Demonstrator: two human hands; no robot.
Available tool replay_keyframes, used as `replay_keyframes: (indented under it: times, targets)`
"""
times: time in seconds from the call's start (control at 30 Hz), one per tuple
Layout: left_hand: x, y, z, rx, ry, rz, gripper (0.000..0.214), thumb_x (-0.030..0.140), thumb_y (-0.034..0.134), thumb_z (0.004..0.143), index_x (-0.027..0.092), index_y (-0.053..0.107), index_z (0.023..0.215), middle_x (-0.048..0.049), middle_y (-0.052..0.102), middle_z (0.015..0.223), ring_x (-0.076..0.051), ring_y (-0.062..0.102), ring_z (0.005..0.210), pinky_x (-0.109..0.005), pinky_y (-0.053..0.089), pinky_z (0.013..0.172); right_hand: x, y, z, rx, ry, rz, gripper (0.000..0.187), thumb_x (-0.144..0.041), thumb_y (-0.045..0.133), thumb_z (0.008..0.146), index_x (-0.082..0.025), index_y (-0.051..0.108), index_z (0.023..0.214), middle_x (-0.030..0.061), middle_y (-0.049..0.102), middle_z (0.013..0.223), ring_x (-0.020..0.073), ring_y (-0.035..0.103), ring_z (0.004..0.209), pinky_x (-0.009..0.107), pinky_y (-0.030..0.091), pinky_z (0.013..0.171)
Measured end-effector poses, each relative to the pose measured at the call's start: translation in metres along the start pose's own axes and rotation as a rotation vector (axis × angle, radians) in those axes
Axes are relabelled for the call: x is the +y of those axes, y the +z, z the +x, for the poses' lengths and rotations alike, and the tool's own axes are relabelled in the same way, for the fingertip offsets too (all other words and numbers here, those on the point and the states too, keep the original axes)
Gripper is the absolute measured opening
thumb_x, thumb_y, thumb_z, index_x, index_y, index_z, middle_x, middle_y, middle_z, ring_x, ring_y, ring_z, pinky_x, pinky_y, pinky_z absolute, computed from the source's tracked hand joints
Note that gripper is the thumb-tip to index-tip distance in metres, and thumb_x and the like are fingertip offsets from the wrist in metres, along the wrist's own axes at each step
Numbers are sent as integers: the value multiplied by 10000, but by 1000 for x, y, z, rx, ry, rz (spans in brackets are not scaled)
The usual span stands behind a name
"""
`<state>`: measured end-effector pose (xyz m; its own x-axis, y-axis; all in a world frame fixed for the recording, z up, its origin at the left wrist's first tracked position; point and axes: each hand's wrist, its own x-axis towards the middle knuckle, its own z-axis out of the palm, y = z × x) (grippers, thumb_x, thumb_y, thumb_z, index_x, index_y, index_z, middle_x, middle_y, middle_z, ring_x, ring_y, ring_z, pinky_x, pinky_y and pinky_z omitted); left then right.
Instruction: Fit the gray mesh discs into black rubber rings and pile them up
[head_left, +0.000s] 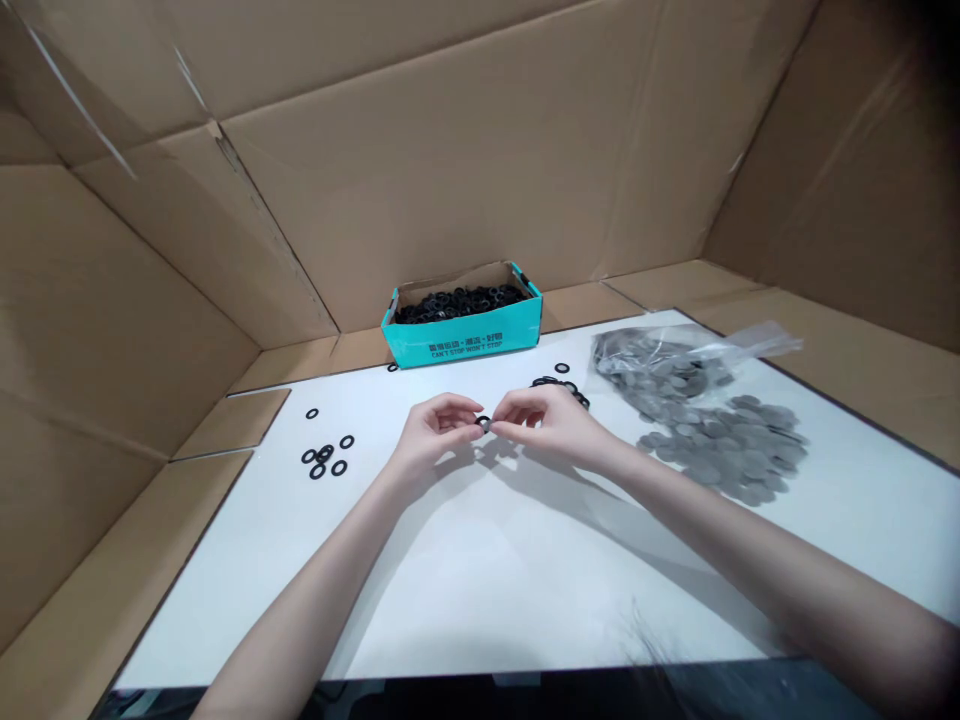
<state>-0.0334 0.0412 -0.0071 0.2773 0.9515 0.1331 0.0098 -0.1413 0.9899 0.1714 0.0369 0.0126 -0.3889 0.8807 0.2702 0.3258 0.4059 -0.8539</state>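
Above the middle of the white table, my left hand (433,432) pinches a small black ring (480,420) between thumb and fingertips. From the other side, my right hand (553,422) closes its thumb and fingertips on a small grey disc (487,427) at that ring. The fingertips partly cover both pieces, so I cannot tell whether the disc sits inside the ring. Just behind my right hand lies a heap of black rings (577,392). Several more black rings (339,468) lie loose to the left of my left hand.
A turquoise box (465,340) full of black rings stands at the table's back edge. To the right, a pile of grey discs (739,450) spreads before a clear plastic bag (660,360) holding more discs. Cardboard walls (450,160) enclose the white table (480,600).
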Motion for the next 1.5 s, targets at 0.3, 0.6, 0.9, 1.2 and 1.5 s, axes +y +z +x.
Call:
replay_keyframes:
  times: [0.3, 0.6, 0.9, 1.2, 1.5]
  targets:
    - [0, 10, -5, -53, -53, -17, 318, 275, 844, 661, 157, 719, 927, -40, 698, 846, -140, 663, 782, -244, 543, 726, 15, 1, -12, 22, 53, -36, 202, -333, 660, 801, -169, 689, 685, 14, 678, 608, 127, 575, 573, 239, 386, 536]
    - [-3, 19, -10, -80, -103, -16, 346, 237, 835, 669, 157, 704, 979, -37, 687, 831, -134, 665, 725, -253, 553, 686, 17, -1, -19, 55, -135, -278, 182, -286, 600, 876, -203, 711, 759, 38, 697, 744, 157, 621, 698, 255, 405, 610]
    - [-2, 24, -11, -79, -13, 94, 282, 240, 782, 726, 160, 686, 979, -56, 714, 897, -154, 683, 828, -241, 539, 746, 20, 1, -19, 4, -80, -257, 138, -217, 600, 882, -176, 706, 803, 39, 700, 778, 139, 592, 676, 251, 390, 618]
    - [6, 26, -14, -66, 90, 262, 159, 230, 661, 833, 155, 673, 973, -41, 699, 858, -134, 660, 793, -236, 521, 750, 22, 6, -20, -68, -100, -230, 138, -178, 595, 886, -181, 652, 760, 26, 649, 755, 138, 583, 688, 254, 392, 625]
    - [8, 25, -15, -81, 227, 400, 120, 192, 603, 870, 186, 596, 989, -11, 652, 889, -115, 631, 816, -231, 517, 773, 22, 5, -21, 1, -106, -86, 81, -149, 604, 853, -188, 605, 782, 61, 595, 978, 183, 595, 905, 287, 463, 733]
